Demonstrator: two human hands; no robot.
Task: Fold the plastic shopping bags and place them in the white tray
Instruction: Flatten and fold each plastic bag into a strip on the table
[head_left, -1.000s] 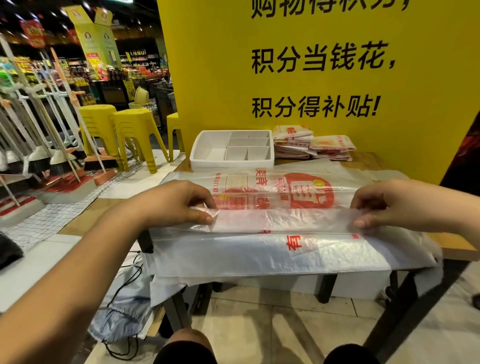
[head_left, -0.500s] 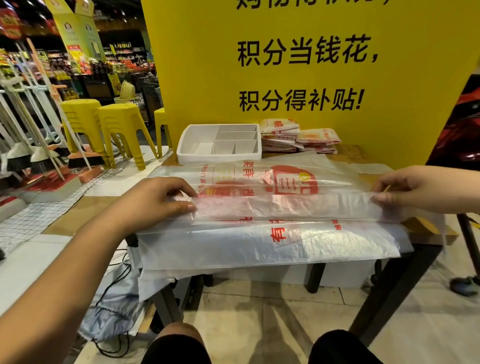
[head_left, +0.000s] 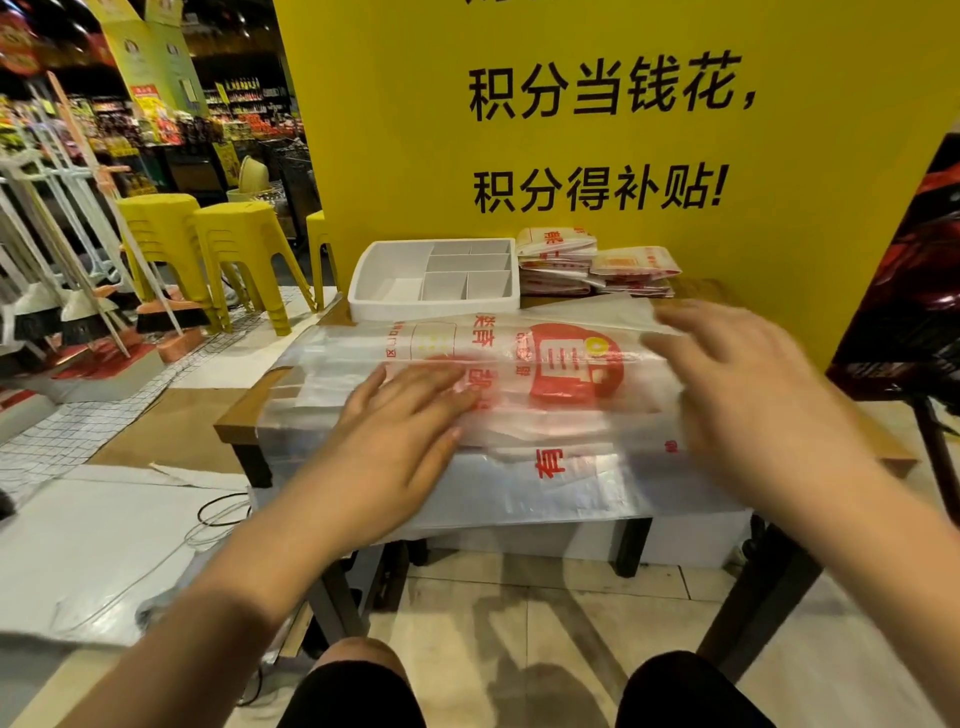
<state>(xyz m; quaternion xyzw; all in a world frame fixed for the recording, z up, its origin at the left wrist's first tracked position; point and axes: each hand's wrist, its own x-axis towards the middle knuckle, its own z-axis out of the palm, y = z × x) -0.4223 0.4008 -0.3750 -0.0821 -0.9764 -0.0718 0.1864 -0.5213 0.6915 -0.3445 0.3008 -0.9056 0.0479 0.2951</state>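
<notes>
One tall yellow board (head_left: 395, 156) with black Chinese characters fills the far side, standing behind a small wooden table with dark legs (head_left: 244, 422). Spread over most of that table lies a translucent white plastic shopping bag with red print (head_left: 550, 470). Its long side runs left to right, its near edge hangs over the table's near edge, and layers of film overlap across its middle.

On the floor to the far left stand stacked yellow plastic stools (head_left: 208, 249). At the table's far left, just beyond the bag, sits the white rectangular plastic tray with dividers (head_left: 431, 310). Just beside its right end, folded red-and-white bags are piled in two low stacks (head_left: 587, 265) against the board.

The left hand (head_left: 395, 441) lies flat, palm down, on the left-middle of the spread bag, its fingers straight, close together and gripping nothing. The right hand (head_left: 753, 395), smeared by motion blur, is over the bag's right part with fingers straight and spread, holding nothing. Whether it touches the film cannot be told.
</notes>
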